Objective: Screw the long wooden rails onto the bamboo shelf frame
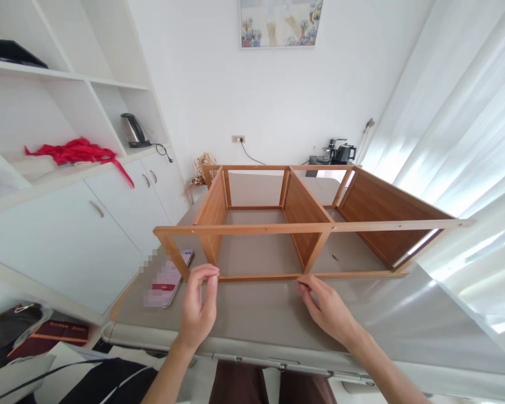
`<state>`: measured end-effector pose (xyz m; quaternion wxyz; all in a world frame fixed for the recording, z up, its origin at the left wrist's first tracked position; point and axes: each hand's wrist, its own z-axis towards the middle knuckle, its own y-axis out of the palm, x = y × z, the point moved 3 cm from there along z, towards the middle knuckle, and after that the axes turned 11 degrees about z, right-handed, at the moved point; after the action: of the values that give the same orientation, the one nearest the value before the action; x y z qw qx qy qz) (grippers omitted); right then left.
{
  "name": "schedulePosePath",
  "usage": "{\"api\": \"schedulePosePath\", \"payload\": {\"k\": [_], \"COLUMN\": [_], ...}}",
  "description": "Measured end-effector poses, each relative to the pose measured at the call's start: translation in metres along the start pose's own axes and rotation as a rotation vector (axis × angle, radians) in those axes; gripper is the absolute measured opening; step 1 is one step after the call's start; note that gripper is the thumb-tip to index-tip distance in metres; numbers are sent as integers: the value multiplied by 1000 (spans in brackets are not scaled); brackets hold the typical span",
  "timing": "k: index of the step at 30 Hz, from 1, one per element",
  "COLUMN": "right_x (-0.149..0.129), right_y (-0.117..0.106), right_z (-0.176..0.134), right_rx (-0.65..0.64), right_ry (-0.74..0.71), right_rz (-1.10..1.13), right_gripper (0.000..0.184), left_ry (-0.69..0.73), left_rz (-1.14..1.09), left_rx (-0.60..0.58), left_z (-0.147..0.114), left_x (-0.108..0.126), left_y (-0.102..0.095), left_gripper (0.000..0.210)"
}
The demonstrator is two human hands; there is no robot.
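Note:
A wooden shelf frame (244, 229) with several brown shelf boards lies on its side on a grey-topped table (256, 311). At its near lower rail, my left hand (198, 306) has thumb and fingertips closed together beside the left shelf board's joint. My right hand (332, 311) pinches at the same rail, close to the foot of the middle board. Whatever sits between either set of fingertips is too small or hidden to name. Two small thin pieces, perhaps screws (335, 257), rest on the tabletop inside the right bay.
A phone (179, 272) lies left of the frame. White cabinets (109, 224) with a kettle (133, 130) and red cloth (78, 151) line the left. Behind stand a black kettle (345, 152) and dried plants (200, 171). A white curtain (458, 106) hangs on the right.

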<state>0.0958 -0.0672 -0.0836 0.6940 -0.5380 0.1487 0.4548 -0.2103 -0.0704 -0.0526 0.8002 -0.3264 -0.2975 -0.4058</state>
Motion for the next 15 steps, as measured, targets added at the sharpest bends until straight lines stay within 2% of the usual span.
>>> {"api": "schedulePosePath", "payload": {"k": [2,5,7,9,11,13,15], "right_x": [14,37,55,74,94,114,132], "right_y": [-17,-53,-84,-120,-151,-176,-192], "right_z": [-22,-52,-65,-72,-71,-63,-52], "right_rx": [76,262,435,705,850,901,865], "right_ry": [111,256,371,494,566,590,601], "right_rz": [-37,-110,-189,-299,-317,-326,-371], "right_gripper": [17,17,21,36,50,66,71], "left_ry": [-59,-79,-101,-118,-120,-107,-85], "left_rz": [-54,-45,2,14,6,-12,-29], "left_rx": [132,209,212,166,111,96,112], "left_z": [3,5,6,5,5,6,6], "left_x": [-3,-6,-9,-11,-15,-19,-24], "left_y": [-11,-13,-7,1,8,12,14], "left_gripper": [16,19,22,23,22,21,21]}}
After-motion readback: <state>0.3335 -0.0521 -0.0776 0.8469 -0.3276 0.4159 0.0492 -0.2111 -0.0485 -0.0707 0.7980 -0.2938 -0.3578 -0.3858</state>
